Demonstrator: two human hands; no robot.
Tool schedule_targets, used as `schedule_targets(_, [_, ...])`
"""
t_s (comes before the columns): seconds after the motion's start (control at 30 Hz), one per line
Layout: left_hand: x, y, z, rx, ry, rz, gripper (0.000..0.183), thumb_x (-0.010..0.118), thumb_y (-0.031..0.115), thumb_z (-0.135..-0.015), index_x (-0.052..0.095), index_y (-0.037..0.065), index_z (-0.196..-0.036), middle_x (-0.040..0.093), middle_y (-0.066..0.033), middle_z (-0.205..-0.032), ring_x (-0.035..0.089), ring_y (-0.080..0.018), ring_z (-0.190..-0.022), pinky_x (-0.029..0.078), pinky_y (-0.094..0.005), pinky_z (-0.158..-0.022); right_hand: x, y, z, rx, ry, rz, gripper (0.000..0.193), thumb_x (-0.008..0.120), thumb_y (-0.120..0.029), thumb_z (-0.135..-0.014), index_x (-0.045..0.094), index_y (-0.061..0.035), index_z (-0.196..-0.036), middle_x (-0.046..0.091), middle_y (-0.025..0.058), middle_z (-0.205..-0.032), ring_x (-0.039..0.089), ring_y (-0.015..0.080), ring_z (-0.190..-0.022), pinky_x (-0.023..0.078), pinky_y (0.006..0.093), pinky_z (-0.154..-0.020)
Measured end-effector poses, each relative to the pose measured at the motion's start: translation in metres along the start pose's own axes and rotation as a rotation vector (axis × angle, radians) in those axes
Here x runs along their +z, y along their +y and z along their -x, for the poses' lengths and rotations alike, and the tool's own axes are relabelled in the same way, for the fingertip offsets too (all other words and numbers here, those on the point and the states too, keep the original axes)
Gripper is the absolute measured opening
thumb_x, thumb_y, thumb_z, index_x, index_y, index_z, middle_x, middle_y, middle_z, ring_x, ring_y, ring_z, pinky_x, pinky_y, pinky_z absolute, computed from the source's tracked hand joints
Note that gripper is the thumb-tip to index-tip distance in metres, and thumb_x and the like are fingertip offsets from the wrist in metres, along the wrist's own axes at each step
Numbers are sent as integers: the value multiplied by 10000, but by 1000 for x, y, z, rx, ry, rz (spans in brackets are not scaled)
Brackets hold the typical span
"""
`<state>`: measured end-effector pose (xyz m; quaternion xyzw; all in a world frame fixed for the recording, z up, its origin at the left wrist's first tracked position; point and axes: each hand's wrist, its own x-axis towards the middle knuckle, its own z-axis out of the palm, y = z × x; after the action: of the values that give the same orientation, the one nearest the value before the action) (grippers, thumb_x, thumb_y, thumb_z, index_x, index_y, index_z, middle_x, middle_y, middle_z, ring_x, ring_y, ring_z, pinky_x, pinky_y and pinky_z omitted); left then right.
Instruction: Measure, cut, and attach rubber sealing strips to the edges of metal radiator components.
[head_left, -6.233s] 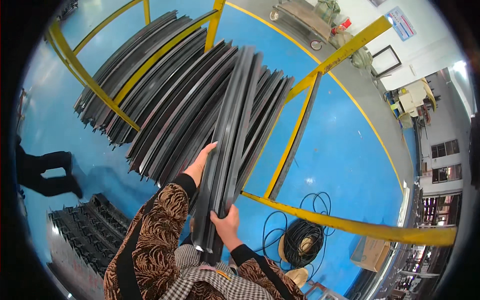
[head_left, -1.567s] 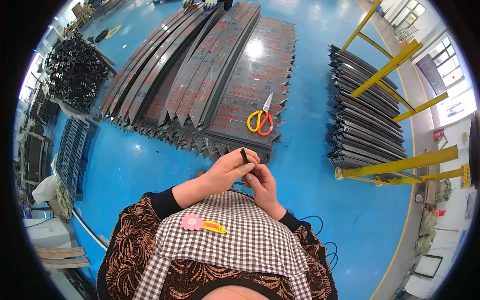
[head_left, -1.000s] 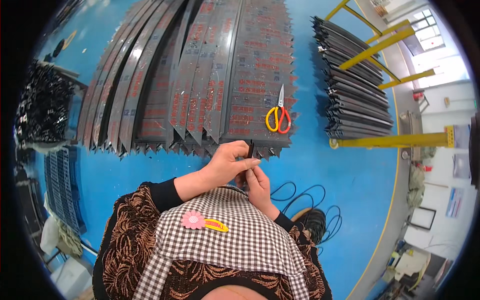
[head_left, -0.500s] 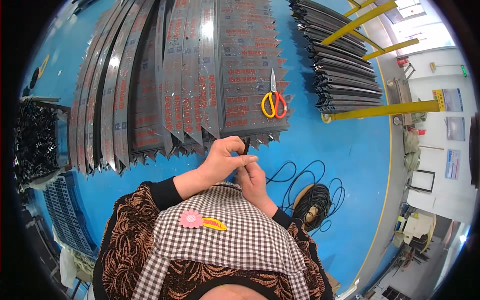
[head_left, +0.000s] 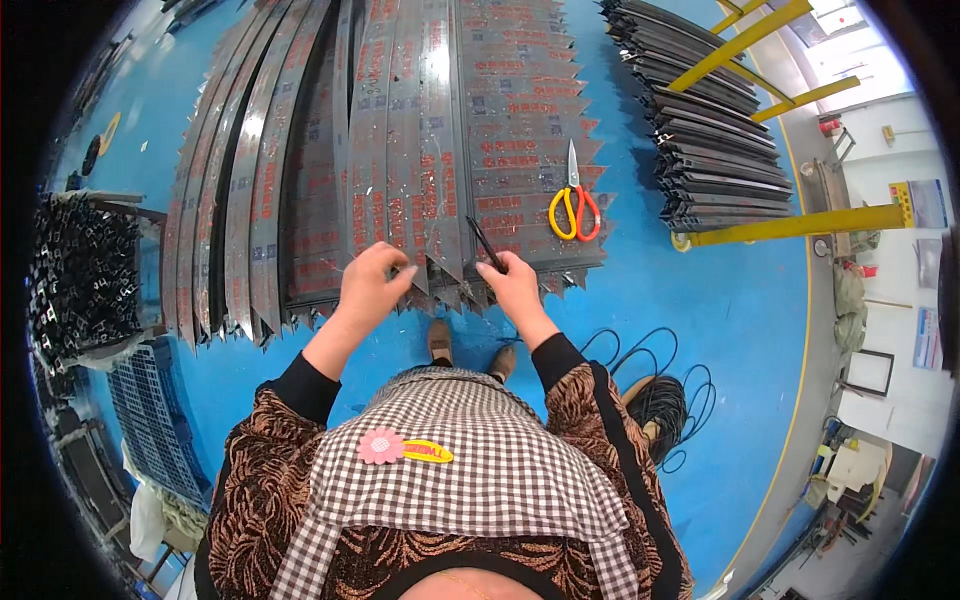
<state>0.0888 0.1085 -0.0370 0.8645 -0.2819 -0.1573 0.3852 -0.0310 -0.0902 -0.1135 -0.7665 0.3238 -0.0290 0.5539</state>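
Observation:
My right hand (head_left: 515, 287) is closed on a thin black stick (head_left: 484, 240). The stick slants up and to the left over the ends of the grey profiles; its exact kind does not show. My left hand (head_left: 374, 284) hovers at the near edge of the stack, half curled, thumb and forefinger apart, and I see nothing between them. Long grey profiles (head_left: 400, 130) with pointed ends and red print lie stacked in front of me. Scissors (head_left: 574, 200) with one yellow and one red handle rest on the right part of the stack.
A coil of black cord (head_left: 657, 408) lies on the blue floor to the right. Further right, more dark profiles (head_left: 720, 150) sit on a rack with yellow bars (head_left: 800, 225). At the left are a pile of black profiles (head_left: 85, 270) and a blue plastic pallet (head_left: 155, 410).
My hands were together close to my apron, the dark piece between them. They have moved apart and forward to the stack's near edge; the right one now has the black stick. The view shifted slightly.

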Motion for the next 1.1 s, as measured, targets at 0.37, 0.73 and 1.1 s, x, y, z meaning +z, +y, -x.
schedule_targets(0.37, [68, -3, -38, 645, -46, -520, 262, 644, 161, -730, 567, 60, -959, 526, -80, -1126, 485, -260, -1125, 336, -431, -984, 28, 3, -58, -75, -84, 169, 224, 611, -159, -730, 602, 25, -858, 644, 172, -809, 594, 338, -723, 467, 394, -663])
schedule_targets(0.73, [40, 14, -61, 844, -376, -774, 255, 614, 258, -754, 588, 75, -930, 528, -100, -1014, 468, -280, -1095, 267, -489, -1038, 18, 25, -68, 34, -159, -131, 73, 595, -72, -749, 561, -10, -761, 568, 50, -697, 482, 143, -623, 405, 265, -585])
schedule_targets(1.1, [6, 4, -84, 839, -215, -665, 189, 606, 208, -764, 564, 59, -873, 531, -107, -878, 523, -273, -888, 345, -452, -978, -84, 28, -76, -3, -117, -278, 135, 599, -142, -747, 557, -14, -750, 550, 45, -668, 465, 146, -596, 397, 269, -565])
